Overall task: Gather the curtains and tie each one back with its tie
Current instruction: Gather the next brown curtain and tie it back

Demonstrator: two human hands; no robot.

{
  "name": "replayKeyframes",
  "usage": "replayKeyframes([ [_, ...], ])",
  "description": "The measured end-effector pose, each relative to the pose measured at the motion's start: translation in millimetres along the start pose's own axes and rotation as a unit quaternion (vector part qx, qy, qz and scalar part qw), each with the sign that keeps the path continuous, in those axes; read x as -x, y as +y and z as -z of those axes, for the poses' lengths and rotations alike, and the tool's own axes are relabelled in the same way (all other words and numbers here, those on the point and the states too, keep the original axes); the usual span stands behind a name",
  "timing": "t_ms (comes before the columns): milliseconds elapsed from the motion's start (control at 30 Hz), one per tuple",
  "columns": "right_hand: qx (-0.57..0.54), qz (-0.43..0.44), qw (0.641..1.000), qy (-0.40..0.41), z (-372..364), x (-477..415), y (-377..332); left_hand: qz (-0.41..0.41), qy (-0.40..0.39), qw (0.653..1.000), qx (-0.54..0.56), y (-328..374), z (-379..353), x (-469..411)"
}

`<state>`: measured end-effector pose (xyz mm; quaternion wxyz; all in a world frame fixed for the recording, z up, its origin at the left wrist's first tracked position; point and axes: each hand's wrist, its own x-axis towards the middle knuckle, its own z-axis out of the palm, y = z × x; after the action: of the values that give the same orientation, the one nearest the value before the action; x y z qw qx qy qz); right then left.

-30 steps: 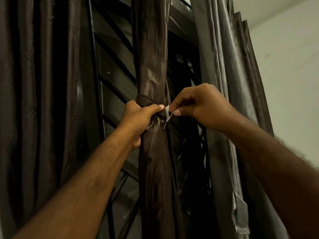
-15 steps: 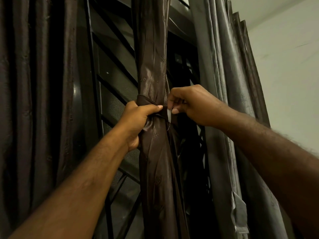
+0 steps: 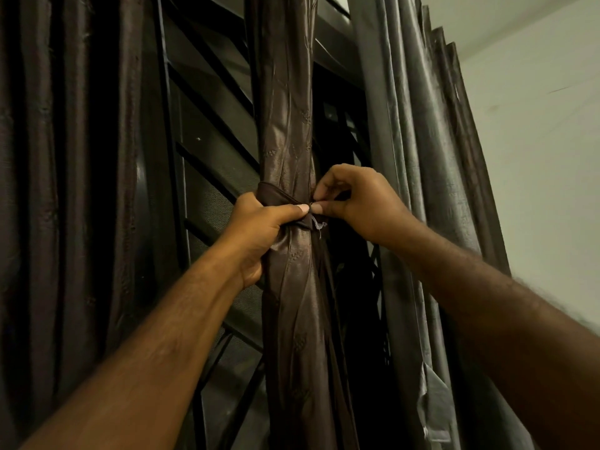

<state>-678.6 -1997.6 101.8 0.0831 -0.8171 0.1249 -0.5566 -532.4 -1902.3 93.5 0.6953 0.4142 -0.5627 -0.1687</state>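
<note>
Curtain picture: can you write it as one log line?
left hand grips brown curtain | right hand pinches tie | grey curtain hangs loose

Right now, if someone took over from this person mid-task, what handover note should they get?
Left hand: grip closed round the middle brown curtain, thumb pressing on the tie.
Right hand: pinches the tie's end at the bundle's right side, beside the left thumb.
Done: middle curtain gathered, tie wrapped round it.
Left: fasten the tie; whether it is already secured cannot be told. The left brown curtain and the grey curtain hang with no tie wrapped round them in view.
</note>
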Motion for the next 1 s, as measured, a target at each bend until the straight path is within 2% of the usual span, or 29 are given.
replayKeyframes([
  [67,-0.125,-0.076,0.989,-0.014,0.1,2.7,5.0,-0.001,-0.001,1.0,0.001,-1.1,-0.3,-0.6],
  [133,-0.247,-0.143,0.957,-0.048,-1.8,5.7,8.9,0.005,-0.02,1.0,0.008,-1.1,-0.3,0.4],
  [233,-0.287,-0.15,0.945,-0.041,-7.8,7.7,11.6,0.003,-0.059,0.998,-0.013,-1.7,-1.1,2.4],
  [400,-0.332,-0.163,0.929,0.018,-15.9,9.9,10.4,-0.001,-0.039,0.999,-0.022,-3.9,-1.4,1.3],
  [467,-0.366,-0.167,0.915,-0.008,-13.1,12.2,13.4,0.007,-0.044,0.999,-0.006,-3.2,0.6,0.7],
  [567,-0.465,-0.18,0.863,-0.077,-4.1,16.7,20.9,0.024,-0.048,0.998,0.013,-2.3,5.0,0.2],
  [600,-0.467,-0.182,0.861,-0.082,-2.8,17.8,22.8,0.03,-0.052,0.998,0.016,-2.1,5.4,0.8],
  [733,-0.4,-0.17,0.9,-0.042,-11.4,15.4,24.3,0.039,-0.063,0.997,0.013,-1.3,1.6,3.2],
  [900,-0.352,-0.159,0.922,0.038,-23.7,13.6,24.0,0.013,-0.002,1.0,-0.006,-7.4,-4.7,-0.9],
  [1000,-0.342,-0.165,0.924,0.046,-25.5,15.4,25.0,0.016,0.004,1.0,-0.01,-9.7,-5.8,-2.4],
])
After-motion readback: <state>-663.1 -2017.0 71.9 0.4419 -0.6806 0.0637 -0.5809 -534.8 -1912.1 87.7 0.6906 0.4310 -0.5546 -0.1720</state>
